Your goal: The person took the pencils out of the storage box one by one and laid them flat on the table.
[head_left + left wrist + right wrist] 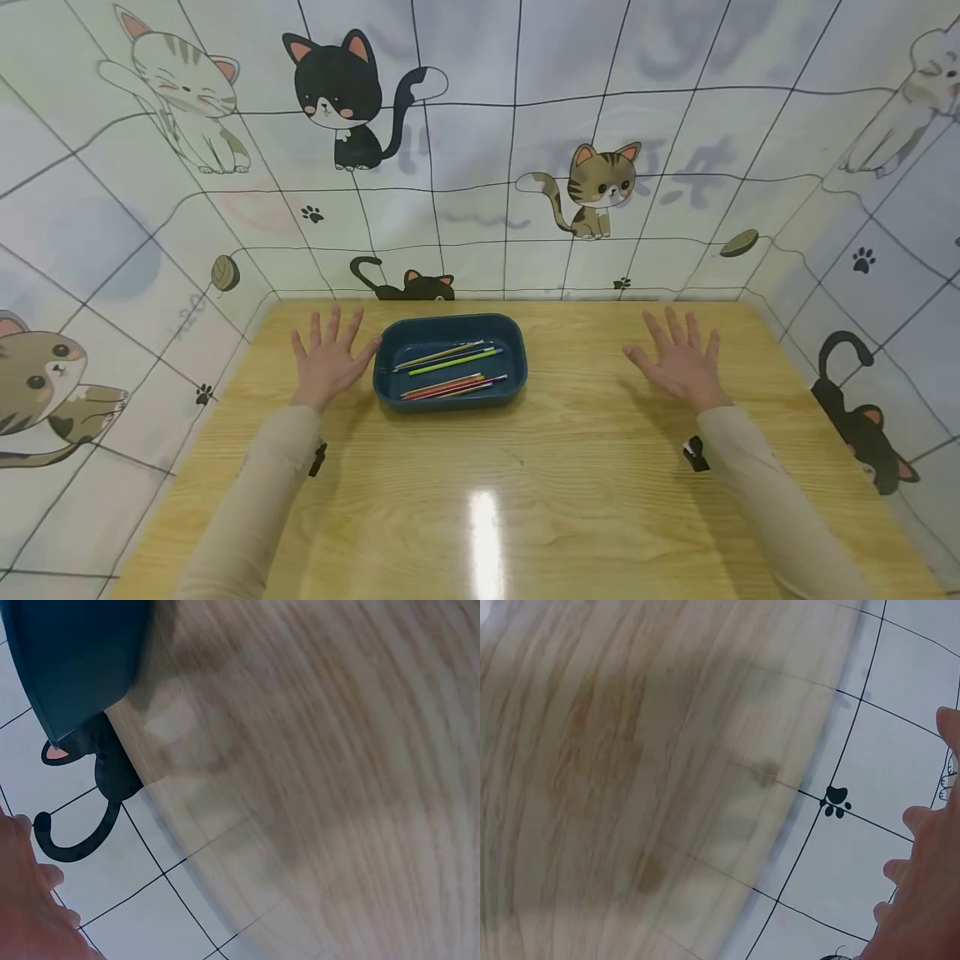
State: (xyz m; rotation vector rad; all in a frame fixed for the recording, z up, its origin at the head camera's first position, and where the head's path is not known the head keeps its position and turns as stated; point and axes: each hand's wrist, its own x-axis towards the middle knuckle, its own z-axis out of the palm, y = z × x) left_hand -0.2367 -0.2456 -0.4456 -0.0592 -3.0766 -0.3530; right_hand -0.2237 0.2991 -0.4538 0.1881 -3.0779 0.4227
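A dark blue tray (450, 406) holds several pencils in two loose groups: a lime green pencil (455, 361) with others at the back, and red and orange pencils (442, 387) at the front. Just left of the tray is my left hand (327, 367), fingers spread, its thumb close to the rim; whether it touches cannot be told. My right hand (681, 364) is off to the right of the tray, fingers spread and holding nothing. The left wrist view shows part of the tray (82, 660) and the left hand's edge (34, 900). In the right wrist view, fingers (922, 877) appear at the right.
The light wooden table (570, 483) meets white walls (480, 208) printed with cartoon cats and grid lines at the back and both sides. A small black device (696, 454) sits at the right wrist, another (318, 458) at the left.
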